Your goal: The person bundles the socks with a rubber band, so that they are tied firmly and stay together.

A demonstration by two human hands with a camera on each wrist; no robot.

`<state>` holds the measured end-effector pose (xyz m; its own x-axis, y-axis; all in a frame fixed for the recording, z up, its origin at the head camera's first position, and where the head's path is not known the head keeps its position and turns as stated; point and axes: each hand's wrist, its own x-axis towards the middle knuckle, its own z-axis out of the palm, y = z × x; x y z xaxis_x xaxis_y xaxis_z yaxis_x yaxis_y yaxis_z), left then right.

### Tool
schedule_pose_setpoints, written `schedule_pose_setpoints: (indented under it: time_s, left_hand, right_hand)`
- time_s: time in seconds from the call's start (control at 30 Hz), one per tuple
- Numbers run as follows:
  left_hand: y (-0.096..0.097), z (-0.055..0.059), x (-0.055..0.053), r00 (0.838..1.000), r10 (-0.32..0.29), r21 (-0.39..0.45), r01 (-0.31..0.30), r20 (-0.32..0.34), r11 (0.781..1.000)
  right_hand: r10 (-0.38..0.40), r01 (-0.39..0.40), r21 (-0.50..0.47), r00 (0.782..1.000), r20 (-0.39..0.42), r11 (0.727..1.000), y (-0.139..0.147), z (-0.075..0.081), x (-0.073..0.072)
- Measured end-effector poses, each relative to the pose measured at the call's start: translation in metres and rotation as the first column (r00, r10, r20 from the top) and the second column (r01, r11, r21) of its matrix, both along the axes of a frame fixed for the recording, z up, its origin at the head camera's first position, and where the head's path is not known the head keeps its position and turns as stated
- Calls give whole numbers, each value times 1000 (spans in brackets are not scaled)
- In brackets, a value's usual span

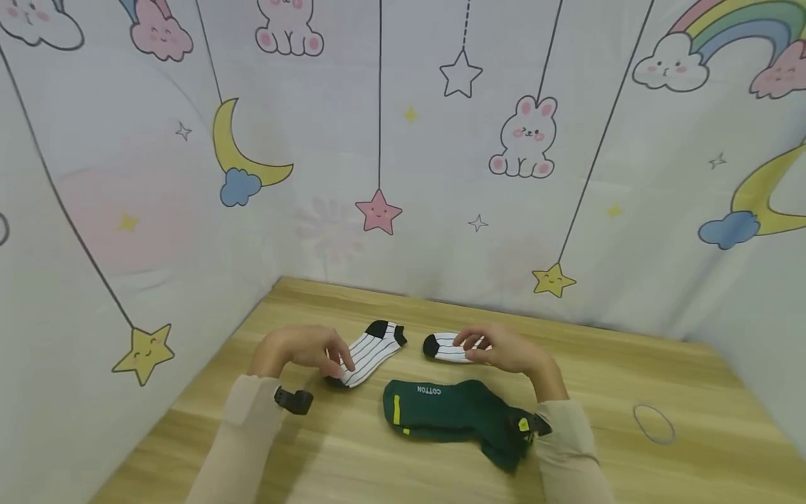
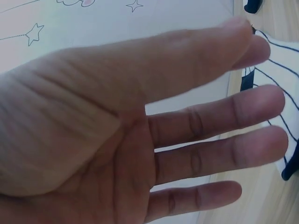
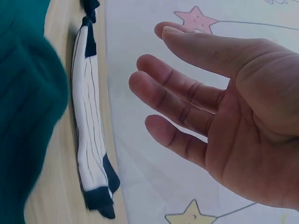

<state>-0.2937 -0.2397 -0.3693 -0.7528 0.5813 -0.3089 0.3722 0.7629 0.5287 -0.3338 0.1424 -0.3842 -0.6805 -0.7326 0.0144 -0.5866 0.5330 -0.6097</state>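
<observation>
A white ankle sock with dark stripes and black toe and heel lies slanted on the table, left of centre. My left hand hovers over its near end, fingers fairly straight in the left wrist view, where they overlap the striped sock. To the right lies a second striped sock, partly covered in the head view by my right hand. The right wrist view shows that hand loosely bent and holding nothing, apart from the striped sock. Nearer me is a dark green sock lettered "COTTON".
The wooden tabletop meets a pale cloth backdrop printed with stars, moons and rabbits at the back and sides. A thin grey ring outline shows at the right. Each wrist wears a small black camera.
</observation>
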Motion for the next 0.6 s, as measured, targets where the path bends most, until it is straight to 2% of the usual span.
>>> schedule_pose_setpoints:
  time_s: [0.1, 0.23, 0.37, 0.43, 0.6]
  left_hand:
    - [-2, -3, 1, 1000, 29, -16, -29, -3, 999]
    - [-3, -1, 2, 999, 47, -32, -47, -8, 998]
    - [-7, -5, 5, 998, 61, -15, -61, 20, 998]
    - [-9, -6, 7, 998, 59, -12, -58, 15, 998]
    - [-12, -4, 8, 995, 103, -1, -103, 9, 995]
  right_hand:
    - [-12, 12, 2, 1000, -15, 1000, -9, 0, 0]
    - [-28, 28, -8, 999, -36, 1000, -21, 2, -2]
    - [-34, 34, 16, 999, -9, 999, -33, 2, -4]
    - [-27, 28, 19, 1000, -9, 999, -38, 1, -7]
    - [-31, 31, 0, 999, -8, 1000, -49, 3, -13]
